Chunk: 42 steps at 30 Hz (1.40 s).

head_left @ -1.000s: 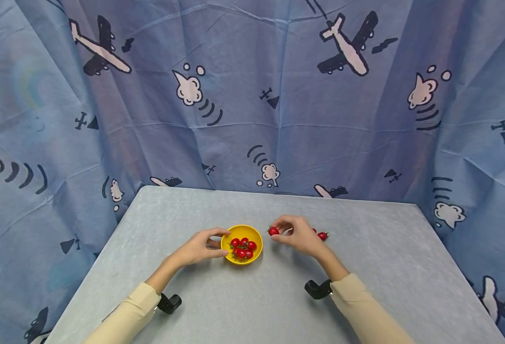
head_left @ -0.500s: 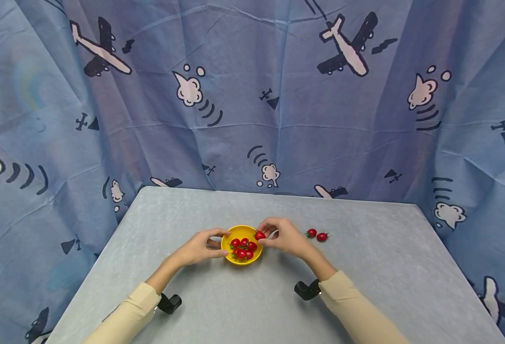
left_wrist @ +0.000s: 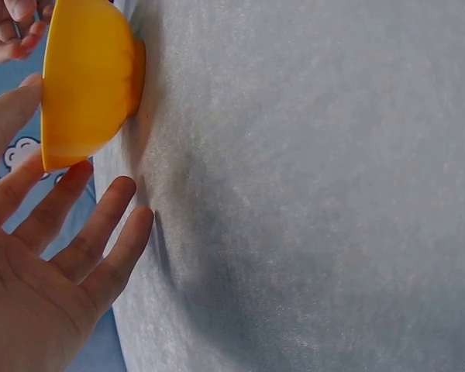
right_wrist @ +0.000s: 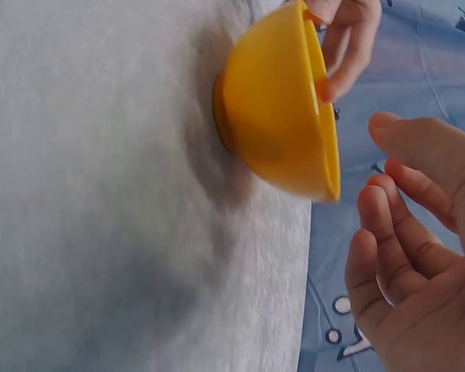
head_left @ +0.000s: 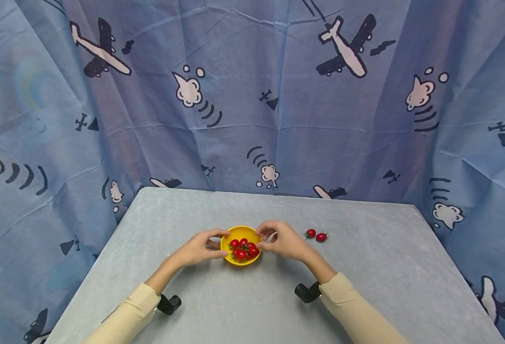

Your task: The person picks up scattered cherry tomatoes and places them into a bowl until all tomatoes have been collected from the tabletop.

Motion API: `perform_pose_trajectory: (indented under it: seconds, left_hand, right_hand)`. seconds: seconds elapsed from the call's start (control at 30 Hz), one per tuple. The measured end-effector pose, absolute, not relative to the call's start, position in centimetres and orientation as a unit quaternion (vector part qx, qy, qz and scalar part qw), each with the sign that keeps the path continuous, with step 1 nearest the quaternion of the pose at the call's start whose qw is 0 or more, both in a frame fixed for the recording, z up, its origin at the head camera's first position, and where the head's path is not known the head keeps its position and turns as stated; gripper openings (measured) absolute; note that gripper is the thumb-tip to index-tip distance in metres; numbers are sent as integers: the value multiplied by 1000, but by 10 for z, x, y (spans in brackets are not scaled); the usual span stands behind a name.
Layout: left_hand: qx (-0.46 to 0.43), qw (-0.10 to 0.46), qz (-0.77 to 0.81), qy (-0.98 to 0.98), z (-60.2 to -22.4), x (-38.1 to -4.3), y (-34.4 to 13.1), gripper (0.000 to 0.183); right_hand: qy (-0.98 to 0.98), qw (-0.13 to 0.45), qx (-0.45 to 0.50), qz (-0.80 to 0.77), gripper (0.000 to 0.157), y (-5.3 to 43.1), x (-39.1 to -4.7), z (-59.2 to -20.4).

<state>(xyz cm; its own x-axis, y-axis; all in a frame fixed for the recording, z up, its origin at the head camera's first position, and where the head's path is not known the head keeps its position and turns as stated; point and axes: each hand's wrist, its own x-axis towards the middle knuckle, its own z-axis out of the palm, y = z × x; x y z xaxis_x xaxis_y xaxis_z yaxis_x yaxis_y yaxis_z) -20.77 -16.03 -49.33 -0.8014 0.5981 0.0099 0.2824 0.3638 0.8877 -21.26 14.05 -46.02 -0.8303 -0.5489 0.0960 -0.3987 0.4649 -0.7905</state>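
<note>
A yellow bowl [head_left: 241,232] with several red cherry tomatoes [head_left: 241,254] inside stands on the table. My left hand [head_left: 197,248] holds its left side, thumb and forefinger at the rim; in the left wrist view the other fingers are spread below the bowl. At the opposite side, my right hand [head_left: 281,240] hovers by the rim. In the right wrist view its thumb [right_wrist: 418,139] and fingers are apart, with nothing between them.
Two more cherry tomatoes, one [head_left: 310,233] slightly left of the other [head_left: 321,237], lie on the grey table [head_left: 235,306] to the right of my right hand. A blue curtain [head_left: 235,119] printed with airplanes hangs behind the table.
My right hand carried a cherry tomato leftward to the bowl's right rim and let it go. That tomato now lies with the others inside. The left hand has stayed at the bowl.
</note>
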Motion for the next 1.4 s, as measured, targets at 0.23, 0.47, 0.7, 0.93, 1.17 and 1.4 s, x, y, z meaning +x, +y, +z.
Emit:
perform_pose_trajectory:
  seconds: [0.23, 0.47, 0.7, 0.93, 1.17, 1.4]
  left_hand:
    - [272, 157, 493, 811, -493, -208, -161, 53]
    - [272, 158, 493, 812, -494, -209, -161, 53]
    - [273, 161, 492, 811, -495, -209, -161, 52]
    - [272, 161, 494, 810, -494, -209, -161, 52]
    - [269, 161, 494, 811, -493, -208, -161, 52]
    - [271, 158, 487, 815, -491, -206, -160, 52]
  right_hand:
    - [860, 65, -249, -442, 19, 172, -213, -459]
    - [866, 33, -227, -444, 20, 219, -210, -469]
    - [870, 14, -201, -449, 21, 269, -205, -479]
    - [885, -9, -173, -431, 22, 309, -201, -484]
    - [891, -17, -160, -424, 22, 331, -202, -492]
    - [900, -4, -133, -415, 25, 335, -203, -491]
